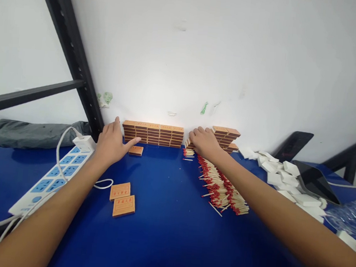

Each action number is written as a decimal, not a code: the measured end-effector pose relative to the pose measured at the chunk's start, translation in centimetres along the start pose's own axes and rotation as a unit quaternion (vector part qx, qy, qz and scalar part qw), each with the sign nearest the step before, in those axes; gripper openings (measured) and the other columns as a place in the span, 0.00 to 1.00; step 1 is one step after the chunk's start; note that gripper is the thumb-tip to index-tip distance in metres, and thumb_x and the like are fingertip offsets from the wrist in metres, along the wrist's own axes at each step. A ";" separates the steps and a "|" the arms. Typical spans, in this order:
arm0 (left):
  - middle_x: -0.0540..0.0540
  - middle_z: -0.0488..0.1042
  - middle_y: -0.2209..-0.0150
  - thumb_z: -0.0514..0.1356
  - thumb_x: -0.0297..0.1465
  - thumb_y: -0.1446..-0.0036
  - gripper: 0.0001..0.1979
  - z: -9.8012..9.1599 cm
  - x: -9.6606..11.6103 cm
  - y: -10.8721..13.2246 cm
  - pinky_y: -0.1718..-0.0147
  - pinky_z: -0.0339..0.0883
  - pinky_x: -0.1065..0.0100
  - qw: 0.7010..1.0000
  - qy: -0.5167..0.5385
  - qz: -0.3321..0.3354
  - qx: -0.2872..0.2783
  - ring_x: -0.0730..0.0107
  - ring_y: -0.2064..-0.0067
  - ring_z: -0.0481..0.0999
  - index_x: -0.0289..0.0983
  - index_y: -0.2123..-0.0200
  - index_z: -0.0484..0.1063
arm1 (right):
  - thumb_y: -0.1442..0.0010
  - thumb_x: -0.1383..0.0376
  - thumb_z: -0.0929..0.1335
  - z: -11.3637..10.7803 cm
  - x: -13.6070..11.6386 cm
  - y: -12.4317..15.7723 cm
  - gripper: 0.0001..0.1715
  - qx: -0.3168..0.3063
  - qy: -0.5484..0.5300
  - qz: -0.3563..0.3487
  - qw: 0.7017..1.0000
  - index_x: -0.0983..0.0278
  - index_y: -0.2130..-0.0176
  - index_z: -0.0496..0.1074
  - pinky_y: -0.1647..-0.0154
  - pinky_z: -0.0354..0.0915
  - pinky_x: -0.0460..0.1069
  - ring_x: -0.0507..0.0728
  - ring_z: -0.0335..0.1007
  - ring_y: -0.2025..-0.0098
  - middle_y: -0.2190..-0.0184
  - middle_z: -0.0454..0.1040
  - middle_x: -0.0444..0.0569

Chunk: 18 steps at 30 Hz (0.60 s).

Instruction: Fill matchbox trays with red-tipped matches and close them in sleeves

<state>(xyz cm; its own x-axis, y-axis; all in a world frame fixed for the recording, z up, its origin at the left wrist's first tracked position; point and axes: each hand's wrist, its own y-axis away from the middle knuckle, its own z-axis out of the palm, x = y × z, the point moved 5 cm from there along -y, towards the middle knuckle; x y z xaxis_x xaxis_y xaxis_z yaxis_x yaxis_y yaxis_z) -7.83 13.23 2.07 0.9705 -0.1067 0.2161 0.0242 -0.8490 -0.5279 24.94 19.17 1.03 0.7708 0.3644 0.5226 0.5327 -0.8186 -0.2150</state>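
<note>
My left hand (pixel 111 142) is open at the left end of a long, low stack of matchboxes (pixel 152 134) against the wall, its thumb stretched out across the front. One matchbox (pixel 135 150) lies flat before that stack, by the thumb. My right hand (pixel 205 142) is closed, fingers bent down at the left of a second matchbox stack (pixel 226 136); what they hold is hidden. Below it a small bunch of matches (pixel 188 153) lies on the blue table. A big heap of red-tipped matches (pixel 220 186) spreads beside my right forearm.
Two orange matchboxes (pixel 124 205) lie on the blue tabletop (pixel 162 232). At left are a white power strip (pixel 50 180) with cables and a grey wrapped bundle (pixel 36 133). White matchbox-sized blocks (pixel 282 177), a black scoop (pixel 315 180) and a clear plastic bottle (pixel 351 215) are at right.
</note>
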 end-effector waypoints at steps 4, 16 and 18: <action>0.19 0.63 0.28 0.61 0.57 0.37 0.56 -0.1 0.0 0.0 0.31 0.61 0.41 1.000 0.006 0.003 0.005 0.29 0.28 0.63 0.21 0.23 0.48 | 0.36 0.72 0.69 -0.3 -0.1 0.1 0.18 0.006 0.003 -0.001 1.000 0.69 0.47 0.73 0.57 0.54 0.55 0.68 0.69 0.48 0.49 0.79 0.63; 0.20 0.63 0.28 0.61 0.58 0.36 0.56 -0.3 -0.1 0.0 0.30 0.60 0.41 1.000 0.018 0.004 0.009 0.30 0.27 0.62 0.22 0.23 0.46 | 0.38 0.76 0.65 -0.5 -0.6 0.4 0.20 0.029 0.008 -0.017 0.999 0.69 0.46 0.71 0.57 0.51 0.56 0.68 0.65 0.50 0.50 0.76 0.63; 0.20 0.64 0.29 0.60 0.57 0.35 0.55 -0.4 -0.1 0.0 0.31 0.61 0.41 1.000 0.018 0.006 0.012 0.30 0.28 0.62 0.22 0.23 0.47 | 0.36 0.76 0.63 -0.6 -0.7 0.5 0.21 0.031 0.006 -0.022 0.999 0.70 0.44 0.70 0.57 0.51 0.56 0.68 0.65 0.50 0.50 0.75 0.63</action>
<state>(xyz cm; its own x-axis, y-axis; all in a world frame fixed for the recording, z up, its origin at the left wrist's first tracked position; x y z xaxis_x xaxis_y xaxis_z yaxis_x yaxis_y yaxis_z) -8.01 13.02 2.34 0.9613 -0.1357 0.2398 0.0194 -0.8348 -0.5502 24.49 18.28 1.07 0.7419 0.3943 0.5423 0.5871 -0.7726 -0.2415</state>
